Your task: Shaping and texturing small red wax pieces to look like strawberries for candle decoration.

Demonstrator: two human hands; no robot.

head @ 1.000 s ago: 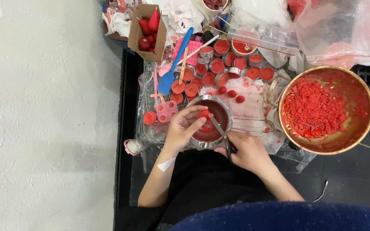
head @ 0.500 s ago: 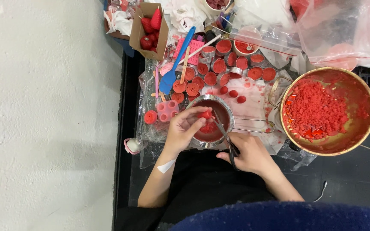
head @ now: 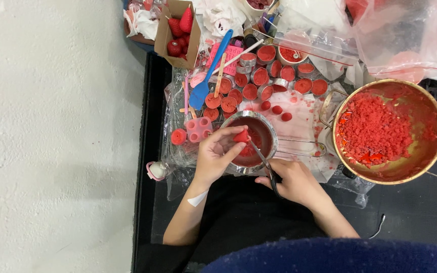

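The left hand pinches a small red strawberry-shaped piece between fingers and thumb, holding it just over the small metal pot of red liquid on the worktop. The right hand has its fingers closed around scissors, whose tips seem to touch the piece. A large brass bowl of red crumbs sits to the right.

Small pot left of big pan, behind hands.
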